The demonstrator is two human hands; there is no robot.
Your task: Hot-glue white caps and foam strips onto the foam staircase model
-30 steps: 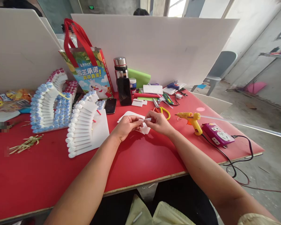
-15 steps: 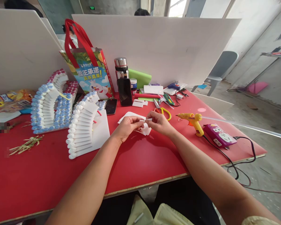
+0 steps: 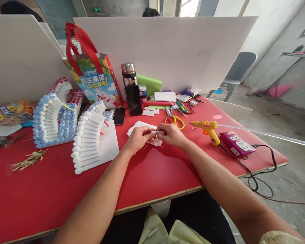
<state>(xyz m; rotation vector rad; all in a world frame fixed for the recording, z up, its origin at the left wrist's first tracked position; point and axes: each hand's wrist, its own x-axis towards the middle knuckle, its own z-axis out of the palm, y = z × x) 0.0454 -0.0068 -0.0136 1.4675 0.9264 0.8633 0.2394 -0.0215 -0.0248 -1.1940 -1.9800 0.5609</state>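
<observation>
– White paper strip (image 3: 158, 131): state its position and how it is held.

– Position: just above the red table (image 3: 152, 169), over a loose layer of white paper offcuts (image 3: 138, 125), near the table's middle. It is held at both ends. Left hand (image 3: 138, 138): thumb and forefinger closed on the left end, other fingers curled under. Right hand (image 3: 171, 134): thumb and forefinger closed on the right end. Both grips are pinches; neither hand is open.

– Hazard at the strip itself?

– Judgement: the piece is small and thin. Uneven pull between the two pinches could tear or crease it. A slack pinch could drop it onto the offcuts, where white on white would make it hard to find.

– Hazards close by?

– Yellow glue gun (image 3: 208, 130): it stands just right of the right hand, nozzle pointing toward that hand. Whether it is plugged into the purple power strip (image 3: 237, 144) beside it, and therefore hot, cannot be told. A sideways sweep of the right wrist could meet the nozzle or tip the gun. Yellow-handled scissors (image 3: 176, 121) lie just behind the hands, so a forward reach could catch the blades.

– Further out?

– Black cable (image 3: 240, 164): it runs off the table's right edge and hangs in loops. A snag could drag the gun across the surface. White fan-shaped assembly (image 3: 91, 142): it lies near the left forearm, and an outward elbow swing could knock it.
</observation>
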